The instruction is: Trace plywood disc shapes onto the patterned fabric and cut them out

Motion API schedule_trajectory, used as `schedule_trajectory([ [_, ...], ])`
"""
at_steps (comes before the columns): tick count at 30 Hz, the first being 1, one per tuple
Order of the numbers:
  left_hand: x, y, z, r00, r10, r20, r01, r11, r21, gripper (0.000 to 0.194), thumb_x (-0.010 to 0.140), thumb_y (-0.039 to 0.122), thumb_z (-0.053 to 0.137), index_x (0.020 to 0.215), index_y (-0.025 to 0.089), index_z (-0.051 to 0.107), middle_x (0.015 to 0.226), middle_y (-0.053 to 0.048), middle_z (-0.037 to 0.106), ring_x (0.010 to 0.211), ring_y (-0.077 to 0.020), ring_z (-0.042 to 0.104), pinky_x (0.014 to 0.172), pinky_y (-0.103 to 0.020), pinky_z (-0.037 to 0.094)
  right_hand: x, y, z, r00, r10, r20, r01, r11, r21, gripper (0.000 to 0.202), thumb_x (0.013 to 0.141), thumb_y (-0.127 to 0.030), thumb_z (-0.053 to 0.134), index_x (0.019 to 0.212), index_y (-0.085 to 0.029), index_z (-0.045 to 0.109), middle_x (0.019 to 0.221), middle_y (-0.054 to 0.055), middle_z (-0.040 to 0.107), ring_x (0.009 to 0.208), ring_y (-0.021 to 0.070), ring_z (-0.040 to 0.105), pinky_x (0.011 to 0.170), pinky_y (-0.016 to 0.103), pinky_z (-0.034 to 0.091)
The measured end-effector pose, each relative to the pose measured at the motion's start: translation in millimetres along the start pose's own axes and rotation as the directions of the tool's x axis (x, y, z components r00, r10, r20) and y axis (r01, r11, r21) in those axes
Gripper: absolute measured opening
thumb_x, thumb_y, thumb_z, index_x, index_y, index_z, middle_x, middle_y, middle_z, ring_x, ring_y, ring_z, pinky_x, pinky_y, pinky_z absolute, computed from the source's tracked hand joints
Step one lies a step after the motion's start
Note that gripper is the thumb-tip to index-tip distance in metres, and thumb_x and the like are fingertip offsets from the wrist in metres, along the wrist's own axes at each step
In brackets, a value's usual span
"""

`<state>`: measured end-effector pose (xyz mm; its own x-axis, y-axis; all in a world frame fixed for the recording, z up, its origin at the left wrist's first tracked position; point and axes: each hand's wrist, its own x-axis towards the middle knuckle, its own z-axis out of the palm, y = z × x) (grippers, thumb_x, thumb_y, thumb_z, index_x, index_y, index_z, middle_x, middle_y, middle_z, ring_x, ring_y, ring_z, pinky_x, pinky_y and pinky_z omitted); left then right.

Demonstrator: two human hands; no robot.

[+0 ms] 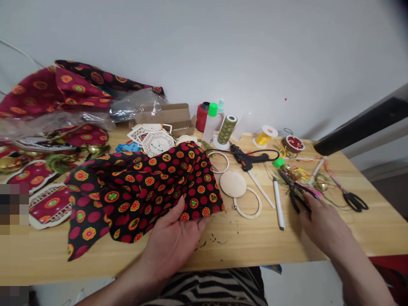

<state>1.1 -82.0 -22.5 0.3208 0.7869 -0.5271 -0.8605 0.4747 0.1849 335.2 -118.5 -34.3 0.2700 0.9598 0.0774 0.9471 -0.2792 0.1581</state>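
A black cloth [149, 182] patterned with red, orange and green flowers lies over the left-centre of the wooden table. My left hand [178, 238] is palm up under its front edge, with the thumb over the cloth. To the right, my right hand [321, 216] has its fingers at the handles of black scissors [295, 191], whose blades point away from me. Between the hands are a round wooden disc [233, 184], a wooden ring [250, 203] and a white marker [279, 206].
A glue gun [248, 158], thread spools [227, 129], a green-capped bottle [211, 123] and a cardboard box [165, 115] stand farther back. More scissors [355, 202] lie right. Patterned fabric [38, 91] is heaped left. A black post [360, 125] rises at the right.
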Motion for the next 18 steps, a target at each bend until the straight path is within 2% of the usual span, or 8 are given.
schedule_trajectory([
  [6, -1.4, 0.5, 1.2, 1.000, -0.021, -0.012, 0.021, 0.999, -0.035, 0.044, 0.097, 0.018, 0.034, 0.140, 0.020, 0.040, 0.115, -0.010, 0.071, 0.107, -0.0211, 0.066, 0.094, -0.043, 0.053, 6.5, 2.4, 3.8, 0.999, -0.006, -0.042, 0.004, 0.999, -0.037, 0.038, 0.079, -0.016, 0.043, 0.110, -0.003, 0.061, 0.101, 0.024, 0.068, 0.089, 0.0348, 0.066, 0.078, 0.043, 0.052],
  [10, -1.5, 0.2, 0.5, 1.000, -0.025, 0.009, 0.026, 0.999, -0.019, 0.044, 0.097, 0.019, 0.034, 0.139, 0.018, 0.041, 0.113, -0.012, 0.072, 0.106, -0.0225, 0.066, 0.087, -0.042, 0.057, 9.4, 1.9, 1.0, 1.000, 0.006, -0.008, -0.006, 0.999, -0.038, 0.030, 0.081, -0.016, 0.042, 0.099, -0.007, 0.065, 0.091, 0.022, 0.069, 0.086, 0.0340, 0.066, 0.074, 0.042, 0.051],
  [15, -0.2, -0.5, 2.2, 1.000, -0.020, 0.007, 0.020, 1.000, -0.006, 0.044, 0.097, 0.019, 0.034, 0.140, 0.020, 0.041, 0.115, -0.010, 0.071, 0.108, -0.0216, 0.066, 0.089, -0.041, 0.055, 11.4, 3.6, -4.8, 0.998, -0.055, -0.033, 0.054, 0.998, -0.035, 0.028, 0.083, -0.021, 0.040, 0.089, -0.012, 0.066, 0.081, 0.020, 0.069, 0.079, 0.0339, 0.066, 0.068, 0.042, 0.049],
  [18, 0.1, -0.4, 2.8, 1.000, -0.021, 0.002, 0.021, 1.000, 0.007, 0.045, 0.097, 0.020, 0.034, 0.142, 0.022, 0.039, 0.116, -0.009, 0.071, 0.107, -0.0207, 0.066, 0.092, -0.042, 0.053, 12.4, 5.8, -7.0, 0.999, -0.045, -0.024, 0.044, 0.997, -0.060, 0.025, 0.082, -0.020, 0.042, 0.082, -0.015, 0.066, 0.079, 0.017, 0.070, 0.076, 0.0323, 0.066, 0.064, 0.039, 0.048],
])
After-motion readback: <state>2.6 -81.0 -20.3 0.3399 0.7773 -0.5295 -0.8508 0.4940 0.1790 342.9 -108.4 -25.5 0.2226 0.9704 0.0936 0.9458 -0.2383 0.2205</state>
